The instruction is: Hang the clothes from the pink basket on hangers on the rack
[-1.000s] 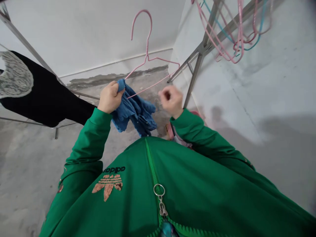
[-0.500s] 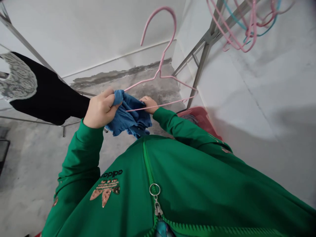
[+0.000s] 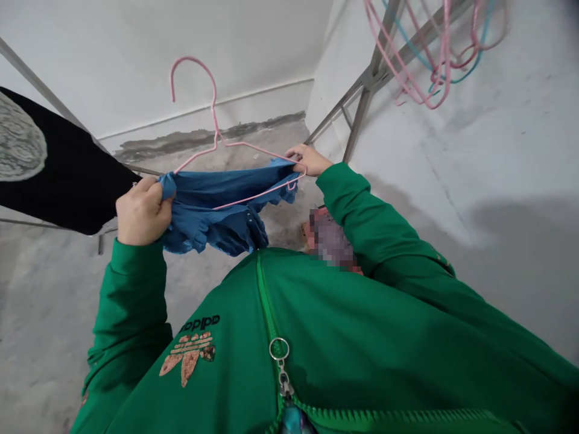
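Left hand's fingers (image 3: 147,196) pinch one end of a blue cloth garment (image 3: 212,190), right hand's fingers (image 3: 301,155) grip the other, pulling its opening wide around a pink coated-wire hanger (image 3: 213,114).

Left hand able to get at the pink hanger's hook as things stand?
Probably, but not while it grips. The left hand is clenched on a corner of the blue garment, so it would have to let go first. Nothing appears to stand between it and the hook, which rises clear above the garment.
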A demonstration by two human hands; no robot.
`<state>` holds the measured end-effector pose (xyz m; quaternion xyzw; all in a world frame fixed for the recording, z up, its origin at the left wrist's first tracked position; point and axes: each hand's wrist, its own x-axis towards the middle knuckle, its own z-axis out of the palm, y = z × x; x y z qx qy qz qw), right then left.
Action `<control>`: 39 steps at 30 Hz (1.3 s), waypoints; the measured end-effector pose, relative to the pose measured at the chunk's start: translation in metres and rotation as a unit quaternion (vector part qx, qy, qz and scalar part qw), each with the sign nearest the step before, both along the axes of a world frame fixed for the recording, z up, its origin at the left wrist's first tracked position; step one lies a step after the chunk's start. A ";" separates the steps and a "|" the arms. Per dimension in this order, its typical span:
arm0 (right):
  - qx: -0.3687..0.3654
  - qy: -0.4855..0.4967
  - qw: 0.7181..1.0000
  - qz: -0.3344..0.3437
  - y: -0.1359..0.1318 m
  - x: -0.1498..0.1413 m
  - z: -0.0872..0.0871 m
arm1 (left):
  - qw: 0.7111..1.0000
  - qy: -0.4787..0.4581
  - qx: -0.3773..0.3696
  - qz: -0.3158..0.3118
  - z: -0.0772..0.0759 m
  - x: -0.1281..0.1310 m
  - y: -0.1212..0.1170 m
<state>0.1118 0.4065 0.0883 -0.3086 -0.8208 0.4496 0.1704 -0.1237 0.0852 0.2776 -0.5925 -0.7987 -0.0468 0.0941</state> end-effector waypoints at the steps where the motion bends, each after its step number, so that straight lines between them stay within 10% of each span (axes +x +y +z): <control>1: -0.023 -0.003 1.000 0.004 -0.002 0.002 0.002 | 1.000 -0.001 0.006 0.007 0.000 0.000 0.002; 10: -0.093 0.005 0.992 -0.081 -0.007 0.018 -0.005 | 0.997 0.049 -0.062 -0.022 -0.006 0.002 0.017; 17: 0.051 -0.004 0.982 -0.180 -0.009 0.021 0.007 | 0.994 0.089 -0.061 -0.014 -0.019 0.009 0.030; 20: 0.132 0.004 0.983 -0.128 -0.040 0.022 0.022 | 0.998 0.055 -0.027 0.006 -0.027 0.009 0.035; 25: 0.089 0.001 0.979 0.183 -0.078 0.034 0.051 | 0.996 0.055 0.013 0.062 -0.029 0.003 0.035; 32: 0.166 0.045 0.983 -0.056 -0.039 0.050 0.060 | 0.997 0.054 0.022 0.056 -0.021 -0.008 0.021; 39: 0.244 0.045 0.964 0.099 -0.024 0.023 0.069 | 0.999 0.023 0.043 0.004 -0.018 -0.009 0.016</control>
